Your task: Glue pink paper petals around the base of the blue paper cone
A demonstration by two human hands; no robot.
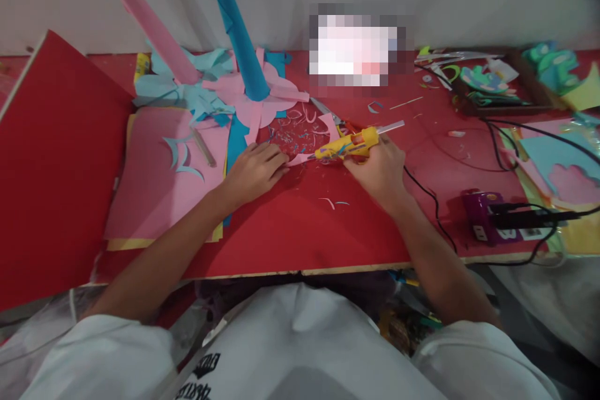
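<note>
My right hand (pixel 380 169) is closed round a yellow glue gun (pixel 349 144), whose nozzle points left at a small pink paper piece (pixel 299 160) on the red table (pixel 304 225). My left hand (pixel 255 170) lies on the table with fingers curled, its fingertips pressing that pink piece right beside the nozzle. A black cord (pixel 429 197) runs from the gun toward the right. Paper scraps (pixel 297 132) lie just beyond both hands.
A blue paper cone (pixel 237 28) stands on pink cut-outs (pixel 262 97); a pink roll (pixel 140 12) leans beside it. Pink sheets (pixel 159 181) and a red board (pixel 51 169) lie left. A purple power strip (pixel 482 215) with cables and more paper cut-outs (pixel 553 156) sit right.
</note>
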